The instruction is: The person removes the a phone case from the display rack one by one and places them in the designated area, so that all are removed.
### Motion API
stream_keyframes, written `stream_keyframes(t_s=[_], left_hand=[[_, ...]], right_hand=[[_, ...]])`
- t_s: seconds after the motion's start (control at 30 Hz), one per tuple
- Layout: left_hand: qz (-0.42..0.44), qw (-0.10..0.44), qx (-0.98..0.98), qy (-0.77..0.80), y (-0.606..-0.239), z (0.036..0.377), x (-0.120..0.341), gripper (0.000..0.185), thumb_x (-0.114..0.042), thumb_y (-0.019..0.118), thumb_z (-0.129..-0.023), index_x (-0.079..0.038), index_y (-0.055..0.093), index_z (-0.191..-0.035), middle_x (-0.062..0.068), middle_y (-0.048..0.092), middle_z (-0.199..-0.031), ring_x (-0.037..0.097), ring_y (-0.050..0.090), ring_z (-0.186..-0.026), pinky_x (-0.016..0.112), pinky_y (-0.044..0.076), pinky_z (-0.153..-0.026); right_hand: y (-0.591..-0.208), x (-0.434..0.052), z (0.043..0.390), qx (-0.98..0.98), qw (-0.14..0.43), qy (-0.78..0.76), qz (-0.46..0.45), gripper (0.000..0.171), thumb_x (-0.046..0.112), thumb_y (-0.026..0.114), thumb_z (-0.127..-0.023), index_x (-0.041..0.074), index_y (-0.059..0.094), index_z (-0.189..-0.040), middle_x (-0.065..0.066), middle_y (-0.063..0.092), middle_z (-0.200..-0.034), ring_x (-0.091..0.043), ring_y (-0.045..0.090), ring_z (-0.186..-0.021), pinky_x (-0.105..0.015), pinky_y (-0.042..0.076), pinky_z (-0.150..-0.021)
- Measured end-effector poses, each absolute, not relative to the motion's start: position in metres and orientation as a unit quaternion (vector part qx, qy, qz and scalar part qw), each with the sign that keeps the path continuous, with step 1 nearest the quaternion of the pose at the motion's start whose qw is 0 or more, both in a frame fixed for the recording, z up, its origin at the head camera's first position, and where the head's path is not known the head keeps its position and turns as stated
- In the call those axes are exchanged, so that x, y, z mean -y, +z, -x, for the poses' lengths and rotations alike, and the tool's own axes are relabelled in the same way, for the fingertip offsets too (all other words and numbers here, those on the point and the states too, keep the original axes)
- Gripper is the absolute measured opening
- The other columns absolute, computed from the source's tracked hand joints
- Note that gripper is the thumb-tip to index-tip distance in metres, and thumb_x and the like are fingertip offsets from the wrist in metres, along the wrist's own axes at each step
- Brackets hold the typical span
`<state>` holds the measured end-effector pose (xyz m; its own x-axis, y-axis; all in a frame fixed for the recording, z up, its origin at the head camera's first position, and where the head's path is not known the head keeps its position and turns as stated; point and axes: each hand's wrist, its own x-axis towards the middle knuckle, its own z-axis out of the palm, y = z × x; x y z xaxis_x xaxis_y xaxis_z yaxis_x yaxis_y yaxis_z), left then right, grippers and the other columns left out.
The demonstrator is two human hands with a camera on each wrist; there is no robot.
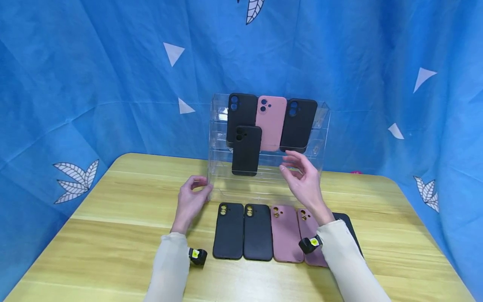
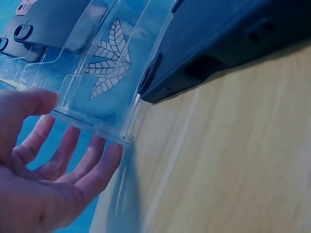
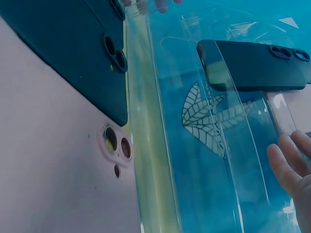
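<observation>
A clear stepped display rack (image 1: pixel 213 140) stands on the table. Its upper tier holds a black phone case (image 1: pixel 242 111), a pink phone case (image 1: pixel 271 123) and another black phone case (image 1: pixel 299 126), side by side. One tier lower leans a black phone case (image 1: pixel 247 153), at the left. My left hand (image 1: pixel 188 201) rests at the rack's left side; in the left wrist view its thumb and fingertips touch the clear side panel (image 2: pixel 109 116). Before the rack's right part hovers my right hand (image 1: pixel 305 180), its fingers loosely bent and nothing between them.
In front of the rack lies a row of phone cases: two black (image 1: pixel 228 235), two pink (image 1: pixel 287 239), and a black one (image 1: pixel 343 218) partly hidden by the right forearm. The wooden table (image 1: pixel 124 235) ends at a blue curtain (image 1: pixel 113 84) behind the rack.
</observation>
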<state>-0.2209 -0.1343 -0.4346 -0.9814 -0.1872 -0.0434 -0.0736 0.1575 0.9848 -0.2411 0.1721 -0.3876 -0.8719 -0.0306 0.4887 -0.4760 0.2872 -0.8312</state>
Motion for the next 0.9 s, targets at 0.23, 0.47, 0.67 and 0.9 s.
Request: stream_keyframes(t_s=[0.23,0.47,0.67,0.9], left_hand=[[-0.094,0.051,0.760,-0.641,-0.436,0.221,0.131,0.031,-0.024,0.073,-0.094,-0.008,0.063,-0.119,0.015,0.065,-0.129,0.024,0.070,-0.103,0.033,0.062,-0.079],[-0.093,0.056,0.761,-0.640,-0.438,0.222,0.131,0.031,-0.023,0.073,-0.094,-0.008,0.063,-0.119,0.017,0.066,-0.128,0.023,0.070,-0.101,0.033,0.062,-0.079],[-0.091,0.052,0.754,-0.649,-0.438,0.222,0.133,0.031,-0.024,0.074,-0.093,-0.009,0.063,-0.118,0.015,0.067,-0.127,0.025,0.070,-0.098,0.032,0.062,-0.078],[-0.090,0.049,0.751,-0.652,-0.438,0.220,0.133,0.031,-0.024,0.074,-0.093,-0.009,0.063,-0.118,0.015,0.067,-0.126,0.031,0.070,-0.102,0.030,0.061,-0.077]], right_hand=[[-0.384,-0.162,0.250,0.783,0.183,0.570,-0.166,0.043,0.012,0.070,-0.097,0.009,0.059,-0.138,-0.018,0.068,-0.127,-0.027,0.067,-0.114,-0.014,0.054,-0.090],[-0.383,-0.151,0.257,0.785,0.167,0.572,-0.170,0.043,0.015,0.070,-0.097,0.011,0.059,-0.138,-0.016,0.068,-0.128,-0.027,0.068,-0.114,-0.017,0.054,-0.090],[-0.383,-0.142,0.263,0.788,0.156,0.571,-0.168,0.041,0.020,0.070,-0.098,0.014,0.060,-0.137,-0.015,0.068,-0.130,-0.026,0.068,-0.114,-0.038,0.058,-0.096],[-0.383,-0.136,0.266,0.790,0.139,0.575,-0.163,0.043,0.017,0.069,-0.098,0.013,0.059,-0.139,-0.016,0.066,-0.133,-0.029,0.068,-0.116,-0.047,0.057,-0.099]])
